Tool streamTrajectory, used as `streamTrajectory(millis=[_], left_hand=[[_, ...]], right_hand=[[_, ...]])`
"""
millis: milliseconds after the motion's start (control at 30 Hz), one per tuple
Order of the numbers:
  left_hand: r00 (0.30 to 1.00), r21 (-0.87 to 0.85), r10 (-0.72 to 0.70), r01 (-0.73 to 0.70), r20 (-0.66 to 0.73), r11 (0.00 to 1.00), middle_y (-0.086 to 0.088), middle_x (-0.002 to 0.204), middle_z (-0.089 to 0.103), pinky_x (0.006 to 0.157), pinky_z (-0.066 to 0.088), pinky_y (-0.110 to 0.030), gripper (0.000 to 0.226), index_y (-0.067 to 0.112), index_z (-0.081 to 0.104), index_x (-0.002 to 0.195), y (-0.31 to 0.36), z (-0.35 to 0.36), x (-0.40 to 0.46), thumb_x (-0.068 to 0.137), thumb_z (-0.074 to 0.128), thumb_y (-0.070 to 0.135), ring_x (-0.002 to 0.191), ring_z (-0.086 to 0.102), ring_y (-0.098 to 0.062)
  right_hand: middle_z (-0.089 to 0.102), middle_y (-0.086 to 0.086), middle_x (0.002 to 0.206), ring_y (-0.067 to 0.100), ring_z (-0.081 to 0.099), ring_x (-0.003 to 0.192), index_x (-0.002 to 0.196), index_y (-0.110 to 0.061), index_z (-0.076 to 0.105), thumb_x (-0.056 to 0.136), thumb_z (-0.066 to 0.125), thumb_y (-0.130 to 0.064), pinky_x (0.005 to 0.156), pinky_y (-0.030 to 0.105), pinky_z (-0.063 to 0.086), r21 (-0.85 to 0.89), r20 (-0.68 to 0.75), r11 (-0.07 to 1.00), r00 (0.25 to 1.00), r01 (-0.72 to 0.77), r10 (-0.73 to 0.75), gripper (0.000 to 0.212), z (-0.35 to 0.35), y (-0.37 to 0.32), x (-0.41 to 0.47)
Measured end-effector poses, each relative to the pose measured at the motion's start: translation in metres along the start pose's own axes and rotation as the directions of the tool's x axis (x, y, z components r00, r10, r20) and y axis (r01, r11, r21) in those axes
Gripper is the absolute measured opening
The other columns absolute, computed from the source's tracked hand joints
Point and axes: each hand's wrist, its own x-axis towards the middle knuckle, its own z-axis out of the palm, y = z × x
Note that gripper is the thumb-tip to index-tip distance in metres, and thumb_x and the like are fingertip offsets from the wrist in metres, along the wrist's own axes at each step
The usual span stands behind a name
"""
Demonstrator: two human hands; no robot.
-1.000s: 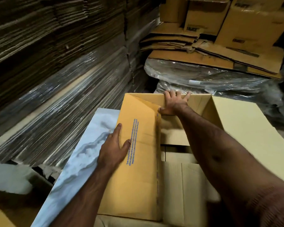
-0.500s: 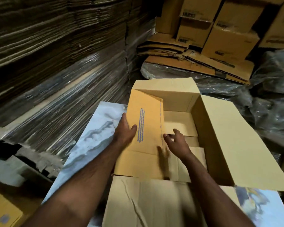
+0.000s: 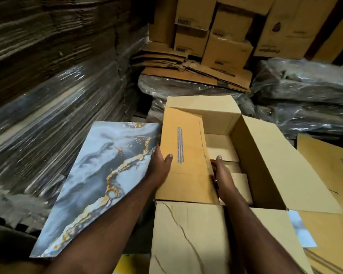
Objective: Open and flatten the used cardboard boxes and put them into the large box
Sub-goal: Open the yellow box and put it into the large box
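The left hand (image 3: 159, 168) pinched the flattened cardboard box (image 3: 184, 155) between thumb and fingers; the right hand's (image 3: 221, 175) fingers curled round its other edge. It stood inside the large box (image 3: 265, 165). Its blue printed line was unreadable, as were labels on stacked cartons (image 3: 226, 52) behind.

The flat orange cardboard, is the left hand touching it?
Touching. The head view shows the left hand gripping the left edge of the flat orange cardboard, thumb lying on its top face, with no gap between them.
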Motion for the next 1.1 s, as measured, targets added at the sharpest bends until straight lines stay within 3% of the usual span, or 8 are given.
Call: streamTrajectory(millis=[133, 333, 467, 567, 633, 800, 900, 1100], left_hand=[[0.999, -0.009, -0.025, 0.025, -0.043, 1.0, -0.011, 0.127, 0.061, 0.098, 0.048, -0.045, 0.072, 0.017, 0.054, 0.132, 0.024, -0.015, -0.003, 0.083, 0.037, 0.066, 0.115, 0.059, -0.031], [0.976, -0.18, 0.044, -0.005, 0.214, 0.984, -0.004, 0.134, 0.061, 0.108, 0.042, -0.044, 0.086, 0.024, 0.054, 0.137, 0.145, -0.061, -0.012, 0.077, 0.044, 0.084, 0.122, 0.057, -0.023], [0.968, 0.221, 0.016, -0.073, 0.249, 0.972, -0.003, 0.128, 0.06, 0.093, 0.049, -0.037, 0.052, 0.021, 0.043, 0.143, 0.176, -0.107, -0.01, 0.093, 0.056, 0.023, 0.112, 0.057, -0.02], [0.981, 0.533, -0.089, -0.016, 0.17, 0.846, -0.008, 0.113, 0.063, 0.076, 0.05, -0.034, 0.035, 0.015, 0.052, 0.126, 0.174, -0.145, -0.005, 0.092, 0.047, 0.005, 0.099, 0.061, -0.026], [0.991, 0.687, -0.134, 0.09, 0.011, 0.721, -0.016, 0.126, 0.062, 0.083, 0.048, -0.033, 0.04, 0.006, 0.053, 0.131, 0.157, -0.166, 0.003, 0.091, 0.051, 0.007, 0.112, 0.06, -0.033], [0.892, 0.644, -0.221, 0.439, -0.393, 0.626, -0.025, 0.149, 0.039, 0.107, 0.036, -0.05, 0.054, 0.002, 0.034, 0.147, 0.075, -0.157, 0.006, 0.097, 0.049, 0.015, 0.136, 0.04, -0.04], [0.919, 0.709, -0.298, 0.389, -0.257, 0.588, -0.029, 0.156, 0.017, 0.113, 0.027, -0.055, 0.065, 0.011, 0.025, 0.151, 0.037, -0.125, -0.005, 0.099, 0.05, 0.039, 0.142, 0.024, -0.045], [0.924, 0.614, -0.379, 0.271, 0.051, 0.742, -0.02, 0.148, 0.04, 0.106, 0.038, -0.043, 0.076, 0.008, 0.038, 0.146, 0.031, -0.069, -0.001, 0.094, 0.041, 0.064, 0.134, 0.043, -0.037]], right_hand=[[0.073, 0.012, 0.082, 0.025, 0.069, 0.076, 0.105, -0.01, 0.065, 0.103, 0.019, -0.057, 0.075, 0.036, 0.05, 0.318, 0.158, 0.947, 0.983, 0.041, -0.095, 0.066, 0.003, -0.025, -0.01], [0.055, 0.002, 0.145, 0.018, 0.052, 0.131, 0.143, -0.02, 0.051, 0.09, 0.003, -0.077, 0.108, 0.047, 0.039, 0.071, 0.499, 0.98, 0.844, 0.183, -0.194, 0.091, 0.067, -0.053, -0.035], [0.048, -0.011, 0.149, 0.013, 0.048, 0.133, 0.137, -0.042, 0.054, 0.088, 0.002, -0.078, 0.11, 0.045, 0.038, -0.068, 0.546, 0.969, 0.822, 0.238, -0.164, 0.081, 0.085, -0.04, -0.04], [0.053, -0.005, 0.144, 0.015, 0.051, 0.128, 0.14, -0.032, 0.053, 0.091, 0.005, -0.07, 0.11, 0.044, 0.039, -0.142, 0.51, 0.967, 0.853, 0.211, -0.111, 0.079, 0.079, -0.026, -0.037], [0.057, -0.002, 0.138, 0.016, 0.055, 0.122, 0.143, -0.023, 0.051, 0.099, 0.008, -0.063, 0.108, 0.042, 0.041, -0.19, 0.445, 0.963, 0.891, 0.189, -0.087, 0.074, 0.072, -0.019, -0.03], [0.067, 0.006, 0.119, 0.017, 0.062, 0.109, 0.119, -0.013, 0.064, 0.105, 0.028, -0.051, 0.092, 0.034, 0.047, -0.269, 0.317, 0.937, 0.939, 0.224, -0.134, 0.054, 0.056, -0.012, -0.015], [0.068, 0.013, 0.111, 0.017, 0.065, 0.095, 0.108, -0.001, 0.065, 0.105, 0.04, -0.04, 0.079, 0.027, 0.047, -0.348, 0.312, 0.883, 0.927, 0.316, -0.209, 0.047, 0.048, -0.009, -0.011], [0.071, 0.005, 0.107, 0.014, 0.067, 0.088, 0.108, -0.009, 0.068, 0.105, 0.044, -0.035, 0.079, 0.031, 0.048, -0.402, 0.294, 0.857, 0.932, 0.322, -0.212, 0.035, 0.034, 0.001, -0.002]])
